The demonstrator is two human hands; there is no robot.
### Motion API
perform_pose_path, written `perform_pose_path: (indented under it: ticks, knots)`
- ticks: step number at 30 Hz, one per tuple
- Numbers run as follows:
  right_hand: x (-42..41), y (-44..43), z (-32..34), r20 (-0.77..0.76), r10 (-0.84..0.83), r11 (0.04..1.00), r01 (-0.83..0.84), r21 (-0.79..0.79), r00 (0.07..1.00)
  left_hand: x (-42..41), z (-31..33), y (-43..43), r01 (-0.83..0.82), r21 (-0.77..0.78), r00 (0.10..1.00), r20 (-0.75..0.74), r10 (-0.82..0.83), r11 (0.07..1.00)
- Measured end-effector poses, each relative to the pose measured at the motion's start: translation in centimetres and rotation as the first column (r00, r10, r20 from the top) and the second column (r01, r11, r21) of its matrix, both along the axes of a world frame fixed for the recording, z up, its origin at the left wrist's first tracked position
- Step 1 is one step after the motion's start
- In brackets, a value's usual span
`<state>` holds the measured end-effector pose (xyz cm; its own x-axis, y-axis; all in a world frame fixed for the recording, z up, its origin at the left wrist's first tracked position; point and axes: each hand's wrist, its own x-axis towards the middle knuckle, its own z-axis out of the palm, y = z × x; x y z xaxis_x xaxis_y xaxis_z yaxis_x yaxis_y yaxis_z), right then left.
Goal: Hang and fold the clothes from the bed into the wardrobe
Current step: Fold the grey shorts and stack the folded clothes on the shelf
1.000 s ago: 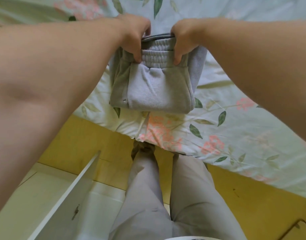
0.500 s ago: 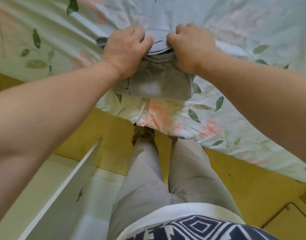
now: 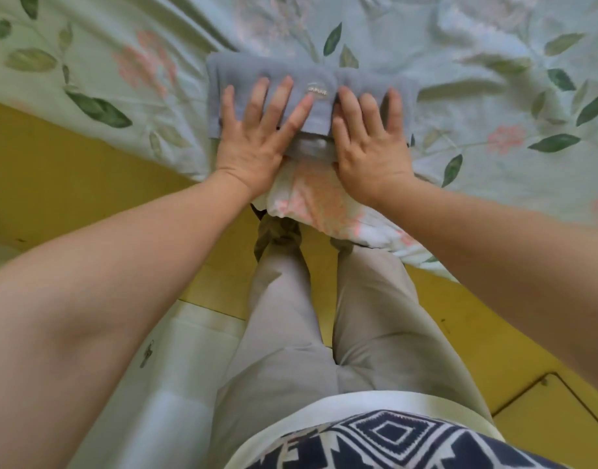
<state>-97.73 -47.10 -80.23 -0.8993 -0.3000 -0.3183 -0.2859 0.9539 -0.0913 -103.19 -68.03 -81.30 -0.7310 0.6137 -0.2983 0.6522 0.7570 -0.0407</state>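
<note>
Two flat hands, left hand and right hand, fingers spread, press the folded grey garment (12 o'clock on the bed); press evenly, smooth outward.

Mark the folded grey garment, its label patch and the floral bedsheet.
folded grey garment point(image 3: 319, 115): head view, centre panel below the patch.
label patch point(image 3: 318, 90): head view, its middle.
floral bedsheet point(image 3: 494, 96): head view, bare area right of garment.
</note>
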Motion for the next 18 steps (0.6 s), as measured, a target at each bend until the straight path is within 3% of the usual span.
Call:
perform_pose_path:
  ticks: [4, 9, 13, 18]
  knots:
    - [-2.5, -0.9, 0.6, 0.145, -0.064, 0.996, 0.053, 0.077, 0.987, -2.2, 0.7, 1.5, -0.072, -0.093, 0.981, 0.173, 0.087, 0.993]
    - [-5.4, -0.3, 6.5, 0.195, -0.075, 0.995, 0.059, 0.084, 0.978, -3.6, 7.0, 2.5, -0.090, -0.181, 0.966, 0.224, 0.131, 0.979]
    - [-5.7, -0.5, 14.0, 0.306, 0.058, 0.997, -0.068, 0.024, 0.950, -1.6, 15.6, 1.9, -0.114, -0.213, 0.924, 0.336, 0.182, 0.970]
    - [-2.9, -2.8, 23.6, 0.290, 0.239, 0.971, -0.237, -0.042, 0.927, 4.7, 27.0, -0.3, -0.271, -0.243, 0.866, 0.360, 0.346, 0.931]
